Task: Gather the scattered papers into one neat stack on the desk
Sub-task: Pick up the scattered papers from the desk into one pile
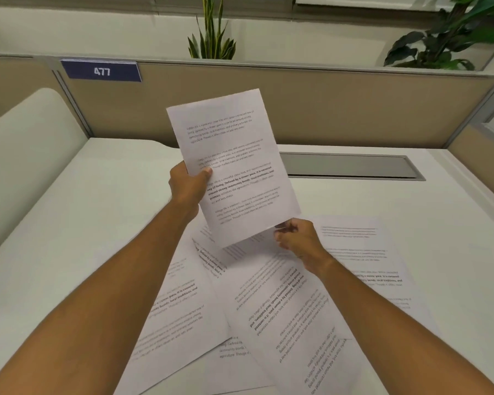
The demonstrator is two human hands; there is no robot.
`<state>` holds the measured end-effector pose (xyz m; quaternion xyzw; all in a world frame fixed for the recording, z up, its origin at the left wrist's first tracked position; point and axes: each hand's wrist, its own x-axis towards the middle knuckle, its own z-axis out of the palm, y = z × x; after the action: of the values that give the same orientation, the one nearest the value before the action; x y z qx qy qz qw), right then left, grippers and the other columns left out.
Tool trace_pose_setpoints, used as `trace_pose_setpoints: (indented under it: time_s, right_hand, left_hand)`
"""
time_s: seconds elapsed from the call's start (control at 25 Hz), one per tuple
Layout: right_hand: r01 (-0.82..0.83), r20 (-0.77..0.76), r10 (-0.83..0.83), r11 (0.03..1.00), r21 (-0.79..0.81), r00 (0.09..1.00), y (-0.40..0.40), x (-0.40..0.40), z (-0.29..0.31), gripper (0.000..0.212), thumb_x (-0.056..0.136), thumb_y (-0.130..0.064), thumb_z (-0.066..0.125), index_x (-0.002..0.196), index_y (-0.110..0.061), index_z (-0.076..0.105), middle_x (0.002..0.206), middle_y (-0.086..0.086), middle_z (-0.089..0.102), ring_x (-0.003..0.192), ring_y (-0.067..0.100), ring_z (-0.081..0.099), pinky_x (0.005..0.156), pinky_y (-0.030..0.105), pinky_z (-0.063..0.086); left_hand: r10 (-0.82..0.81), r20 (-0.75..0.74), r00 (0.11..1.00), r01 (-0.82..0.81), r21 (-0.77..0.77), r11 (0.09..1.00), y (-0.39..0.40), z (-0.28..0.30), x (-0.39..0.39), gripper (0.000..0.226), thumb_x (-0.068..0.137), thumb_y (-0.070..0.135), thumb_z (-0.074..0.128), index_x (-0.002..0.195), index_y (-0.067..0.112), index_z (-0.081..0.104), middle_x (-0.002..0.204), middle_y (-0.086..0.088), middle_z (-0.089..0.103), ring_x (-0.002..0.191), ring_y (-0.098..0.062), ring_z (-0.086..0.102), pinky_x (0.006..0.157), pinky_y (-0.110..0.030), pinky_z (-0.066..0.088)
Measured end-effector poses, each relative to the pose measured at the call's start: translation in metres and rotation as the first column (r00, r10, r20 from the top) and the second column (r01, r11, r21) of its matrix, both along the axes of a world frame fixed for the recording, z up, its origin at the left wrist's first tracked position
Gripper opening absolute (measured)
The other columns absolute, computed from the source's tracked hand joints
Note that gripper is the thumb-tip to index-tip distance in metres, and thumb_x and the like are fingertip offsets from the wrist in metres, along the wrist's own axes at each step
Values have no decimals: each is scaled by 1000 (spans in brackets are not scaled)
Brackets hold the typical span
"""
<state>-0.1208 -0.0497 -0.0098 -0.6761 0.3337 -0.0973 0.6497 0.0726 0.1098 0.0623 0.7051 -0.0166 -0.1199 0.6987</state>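
Both hands, left [187, 188] and right [297, 238], pinch one white printed paper sheet [234, 163] aloft; about five overlapping sheets [268, 303] lie on the white worktop [69, 223], exact count unclear.

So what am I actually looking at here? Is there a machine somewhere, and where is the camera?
No machine: these are a person's two bare arms, filmed by a single wide-angle camera worn on the head, looking forward and down. The left hand pinches the left edge of a printed sheet lifted off the desk, thumb on its front. The right hand has its fingers on the sheet's lower right corner. Below, more printed pages lie overlapping at different angles on the white desk, not yet one stack. Behind stand a tan partition with a blue sign reading 477, and plants.
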Motion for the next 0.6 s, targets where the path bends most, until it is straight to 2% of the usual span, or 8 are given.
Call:
trace_pose_setpoints:
  time_s: [0.08,0.12,0.2,0.28,0.36,0.6]
  right_hand:
    - [-86,-180,25,935,-343,983,6,16,-7,27,86,-4,69,113,-8,70,109,8,70,109,24,65,80,12,51]
    - [-152,-269,29,879,-451,963,10,26,-10,36,86,-11,71,121,-7,67,120,10,68,117,26,62,88,16,50]
    - [-302,-453,25,777,-552,891,17,46,-15,56,82,-35,76,128,-7,61,134,15,57,127,32,51,102,35,46]
    - [-420,-595,-14,694,-584,804,21,60,-15,70,76,-55,76,125,-9,56,135,16,49,126,35,45,100,42,44]
    - [-485,-665,-32,658,-576,746,20,69,-11,79,73,-61,76,127,-10,52,136,16,45,126,35,43,99,44,44]
    - [-504,-727,35,744,-439,685,9,80,2,93,67,-58,83,139,-14,42,140,12,49,131,34,46,106,48,41]
  left_hand:
    - [20,22,1000,-21,28,999,13,3,12,29,87,8,68,116,15,66,106,-1,70,95,-25,70,87,-47,58]
    - [29,33,999,-30,46,999,20,4,18,29,87,9,68,116,15,66,106,-1,70,96,-25,70,87,-45,58]
    - [42,54,998,-47,90,995,35,3,31,31,88,10,69,118,14,66,107,-1,70,96,-26,70,85,-43,58]
    - [59,68,996,-66,114,991,52,0,43,33,88,11,68,121,14,65,109,-1,69,95,-25,69,82,-41,58]
    - [85,73,994,-93,120,988,68,-3,53,34,88,10,68,121,14,64,109,-1,68,93,-25,69,81,-42,57]
    - [123,62,991,-131,140,981,89,-13,67,35,87,7,68,122,13,64,108,-2,68,93,-27,68,81,-41,56]
